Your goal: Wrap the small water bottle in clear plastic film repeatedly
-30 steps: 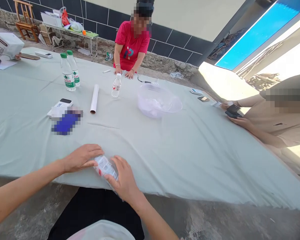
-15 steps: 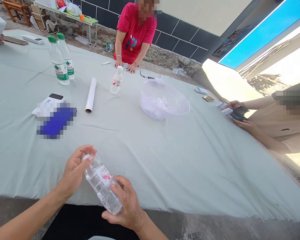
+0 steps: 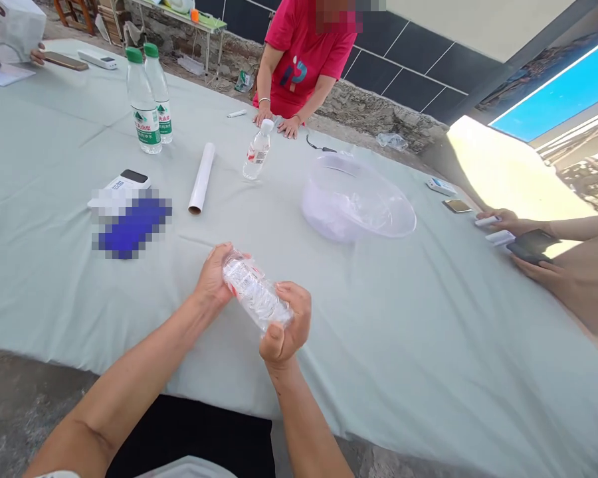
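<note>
Right hand (image 3: 288, 328): gripping the nearer end of the clear bottle (image 3: 256, 292), thumb toward the near edge.
Bottle, place: hanging tilted between both hands over the surface (image 3: 373, 332), near the near edge; leaving the cap end unidentifiable.
Bottle, handling: looking light and thin-walled, probably denting under a hard squeeze; seeming slick from the glossy, crinkled skin; hardly risking breakage.
Bottle, hold: probably sitting steadiest when gripped lightly at both ends, sparing the soft middle.
Left hand (image 3: 216, 273): cupping the farther end, fingers mostly hidden; holding rather than gaping.
Blue item (image 3: 129, 231): lying blurred, left of the hands.
Basin (image 3: 323, 212): sitting right of the hands, well in from the right edge.
White roll (image 3: 202, 178): lying with one end toward the near edge.
Small bottle (image 3: 257, 156): standing upright near the far edge.
Co-worker's hands (image 3: 289, 126): resting at the far edge.
</note>
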`<state>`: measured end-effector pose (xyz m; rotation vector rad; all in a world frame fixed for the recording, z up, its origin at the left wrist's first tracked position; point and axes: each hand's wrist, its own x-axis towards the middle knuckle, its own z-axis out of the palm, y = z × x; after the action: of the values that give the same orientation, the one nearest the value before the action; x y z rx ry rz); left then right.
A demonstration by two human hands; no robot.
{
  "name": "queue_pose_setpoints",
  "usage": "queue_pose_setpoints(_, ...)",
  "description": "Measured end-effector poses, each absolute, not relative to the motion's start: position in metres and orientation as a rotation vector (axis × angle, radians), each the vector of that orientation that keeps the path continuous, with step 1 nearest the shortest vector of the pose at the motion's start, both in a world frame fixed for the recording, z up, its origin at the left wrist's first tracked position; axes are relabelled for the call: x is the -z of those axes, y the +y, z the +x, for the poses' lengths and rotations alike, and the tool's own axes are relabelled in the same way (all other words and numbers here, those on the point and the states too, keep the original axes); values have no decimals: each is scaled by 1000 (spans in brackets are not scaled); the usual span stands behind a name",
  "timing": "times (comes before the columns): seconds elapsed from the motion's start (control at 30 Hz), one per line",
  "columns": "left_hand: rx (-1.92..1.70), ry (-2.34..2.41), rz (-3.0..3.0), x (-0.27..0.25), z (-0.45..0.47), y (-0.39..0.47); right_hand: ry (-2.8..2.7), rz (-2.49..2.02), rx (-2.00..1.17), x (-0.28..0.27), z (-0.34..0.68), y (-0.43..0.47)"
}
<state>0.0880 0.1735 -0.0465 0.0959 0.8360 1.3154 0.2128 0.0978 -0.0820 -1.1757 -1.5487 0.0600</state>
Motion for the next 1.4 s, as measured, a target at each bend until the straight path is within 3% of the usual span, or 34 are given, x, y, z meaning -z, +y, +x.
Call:
queue_pose_setpoints(0.17, -1725, 943, 464, 52, 58, 185, -2039, -1331, -437, 70, 222, 118)
queue_pose_setpoints(0.43, -1818, 941, 1254, 59, 51, 176, -2240, -1383, -611, 43, 217, 183)
queue_pose_setpoints(0.7, -1576, 1397, 1633, 95, 80, 170, -1509, -1359, -613, 85, 238, 340)
queue_pose_setpoints(0.87, -1502, 1468, 1714, 104, 90, 172, -1393, -1530, -504, 86, 239, 415)
queue_pose_setpoints(1.23, -1351, 1555, 1499, 102, 93, 174, -1365, -1794, -541, 80, 238, 421)
queue_pose_setpoints(1.4, -1387, 1590, 1456, 103, 95, 176, -1362, -1757, -234, 60, 225, 388)
